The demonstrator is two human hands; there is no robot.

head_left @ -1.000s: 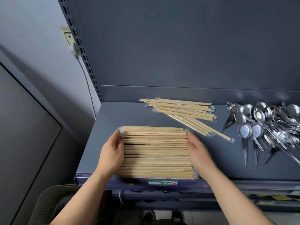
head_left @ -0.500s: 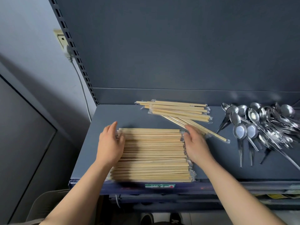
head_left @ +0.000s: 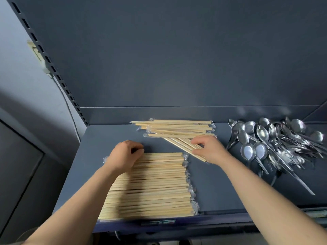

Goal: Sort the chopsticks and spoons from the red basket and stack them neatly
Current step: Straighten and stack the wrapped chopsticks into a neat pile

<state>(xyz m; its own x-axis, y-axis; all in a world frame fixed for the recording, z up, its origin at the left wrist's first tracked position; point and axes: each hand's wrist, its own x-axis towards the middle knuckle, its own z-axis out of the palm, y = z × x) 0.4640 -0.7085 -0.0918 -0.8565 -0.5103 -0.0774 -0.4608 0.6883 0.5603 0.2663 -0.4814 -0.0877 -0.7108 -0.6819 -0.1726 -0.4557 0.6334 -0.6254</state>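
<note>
A neat flat row of wrapped wooden chopsticks [head_left: 155, 184] lies at the front of the dark grey shelf [head_left: 215, 188]. My left hand [head_left: 123, 156] rests curled on its far left corner. Behind it sits a looser pile of wrapped chopsticks [head_left: 175, 128], some lying slanted. My right hand [head_left: 210, 149] is over the slanted ones, fingers pinched on a few chopsticks. A heap of metal spoons [head_left: 276, 144] lies to the right. No red basket is in view.
The shelf's back wall [head_left: 177, 59] rises right behind the piles. A slotted upright [head_left: 53, 69] and a cable with a plug [head_left: 46, 68] run along the left wall. The shelf's front edge [head_left: 177, 225] carries a small label.
Both hands left the ends of the neat row and moved back. The left went to the row's far corner; the right reached the slanted chopsticks and closed on them. The camera tilted closer.
</note>
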